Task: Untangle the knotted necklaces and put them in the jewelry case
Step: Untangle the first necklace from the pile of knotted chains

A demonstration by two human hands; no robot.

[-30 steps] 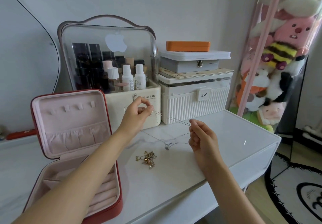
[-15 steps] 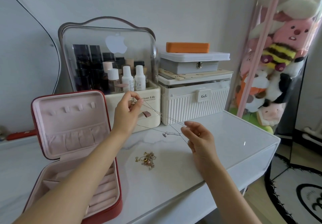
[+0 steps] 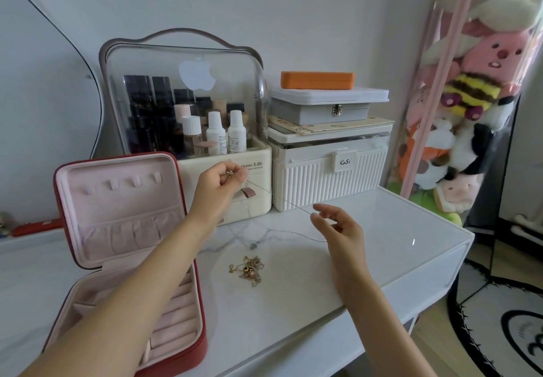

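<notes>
1. The left hand (image 3: 219, 184) is raised in front of the cream cosmetics organizer (image 3: 235, 188), thumb and fingertips pinched on the clasp end of a thin silver necklace (image 3: 279, 197). Lifting that end high, I'd judge, lets the chain hang free so any loops show.

2. The right hand (image 3: 338, 230) sits lower and nearer the camera, fingers loosely fanned and only partly curled. The chain runs to its fingertips and a second strand passes under its palm; it looks draped over the fingers, though whether it is pinched there I cannot tell.

3. Between the hands the chain is stretched in one taut line, while the lower strand sags to the marble tabletop (image 3: 293, 297), where a small pendant (image 3: 252, 246) rests. This one looks close to free of knots.

4. Just in front of the pendant lies a gold tangle (image 3: 248, 269) of chains and beads, apart from the silver one and not yet worked on.

5. The red jewelry case (image 3: 88, 209) stands open on the left, pink lid upright with its hooks showing, tray empty as far as visible. It is just beside the left forearm, a short carry for the finished chain.
</notes>
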